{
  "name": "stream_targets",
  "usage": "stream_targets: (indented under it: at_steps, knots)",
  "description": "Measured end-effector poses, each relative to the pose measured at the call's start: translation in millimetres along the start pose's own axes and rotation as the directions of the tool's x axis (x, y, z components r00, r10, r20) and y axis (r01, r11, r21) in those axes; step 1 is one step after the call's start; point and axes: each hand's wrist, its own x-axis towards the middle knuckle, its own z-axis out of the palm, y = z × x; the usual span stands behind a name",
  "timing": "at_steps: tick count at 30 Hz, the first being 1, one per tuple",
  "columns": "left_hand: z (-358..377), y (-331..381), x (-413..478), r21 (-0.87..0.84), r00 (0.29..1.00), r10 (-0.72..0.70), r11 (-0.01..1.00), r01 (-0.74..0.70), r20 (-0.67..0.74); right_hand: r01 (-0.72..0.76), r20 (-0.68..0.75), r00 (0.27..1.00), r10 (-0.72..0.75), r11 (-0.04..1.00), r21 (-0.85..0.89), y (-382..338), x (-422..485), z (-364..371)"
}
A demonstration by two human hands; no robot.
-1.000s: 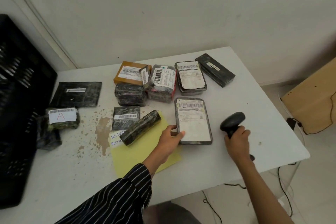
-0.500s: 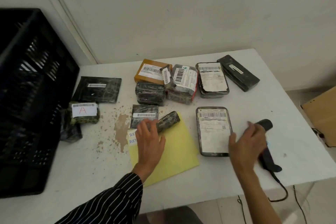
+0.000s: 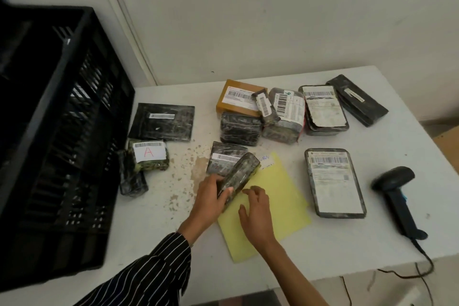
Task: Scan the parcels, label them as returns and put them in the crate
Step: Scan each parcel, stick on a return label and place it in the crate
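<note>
Head view: long parcel (image 3: 240,176), near end inside curled grip of left hand (image 3: 210,197).

Twelve parcels (image 3: 335,181), one black crate (image 3: 74,136), one scanner (image 3: 396,190), one yellow sheet (image 3: 283,208)

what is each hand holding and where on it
The left hand grips the long black-wrapped parcel by its near end; the right hand holds nothing, open above the yellow paper.
</note>
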Motion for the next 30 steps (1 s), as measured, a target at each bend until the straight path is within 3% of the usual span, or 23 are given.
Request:
stream_targets:
  at_steps: [7,13,15,17,19,21,25,30]
  knots:
    - [-53,-50,-17,-0.121,0.977,-0.113,0.988,0.092,-0.183,-0.072,-0.173,0.984,0.036,0.976,-0.206,-15,2,32]
    - [-67,-79,-25,-0.058,0.944,-0.176,0.984,0.166,-0.279,-0.100,-0.227,0.973,0.035,0.954,-0.282,-17,2,42]
    - [-64,-74,-29,0.060,0.924,-0.075,0.993,0.105,-0.374,-0.094,-0.219,0.975,0.035,0.960,-0.263,-16,0,42]
    - [-61,-61,-30,0.229,0.898,0.179,0.969,-0.091,-0.402,-0.087,-0.213,0.976,0.035,0.967,-0.240,-15,-1,42]
    - [-55,-49,-26,0.350,0.850,0.456,0.866,-0.357,-0.263,-0.114,-0.242,0.969,0.059,0.969,-0.218,-18,0,41]
    - [-43,-42,-18,0.361,0.812,0.583,0.761,-0.538,-0.020,-0.164,-0.285,0.953,0.106,0.968,-0.188,-23,4,40]
    - [-17,-39,-2,0.313,0.799,0.434,0.757,-0.574,0.416,-0.193,-0.309,0.941,0.138,0.969,-0.153,-29,12,41]
    - [-10,-47,21,0.360,0.725,0.403,0.670,-0.649,0.558,-0.169,-0.339,0.933,0.122,0.979,-0.113,-26,7,43]
